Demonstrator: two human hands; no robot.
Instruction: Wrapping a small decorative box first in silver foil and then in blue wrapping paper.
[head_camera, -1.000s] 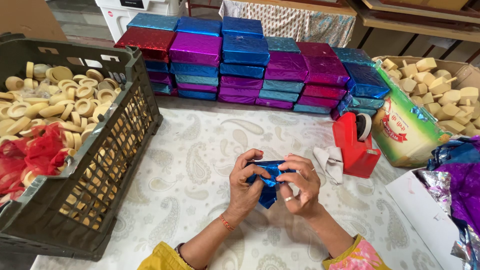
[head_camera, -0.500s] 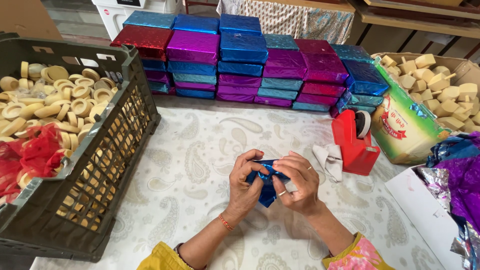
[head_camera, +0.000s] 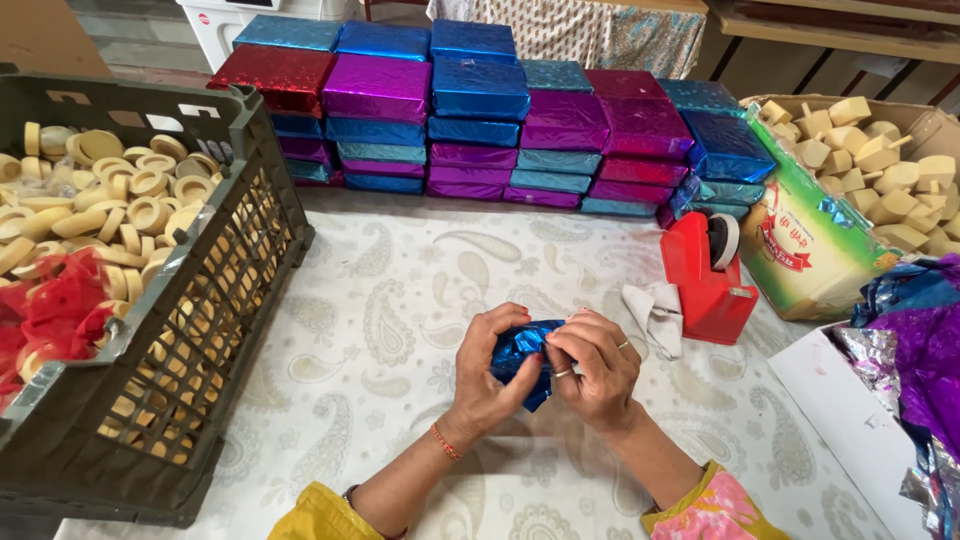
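My left hand (head_camera: 487, 365) and my right hand (head_camera: 598, 365) are both closed around a small object wrapped in shiny blue foil (head_camera: 520, 357), held just above the patterned white tablecloth (head_camera: 380, 320). The left fingers cup its left side and the thumb presses underneath. The right fingers pinch the foil on its right side; rings show on that hand. Most of the wrapped object is hidden between the fingers.
A dark plastic crate (head_camera: 215, 300) of pale round pieces and red netting stands at left. Stacked boxes in blue, purple and red foil (head_camera: 480, 110) line the back. A red tape dispenser (head_camera: 708, 275), a white cloth (head_camera: 655, 312), a carton of pale blocks (head_camera: 880, 170) and loose foil sheets (head_camera: 915, 340) sit at right.
Both hands stay in place with the blue foil packet. The fingers have shifted slightly, folding the foil tighter around it.
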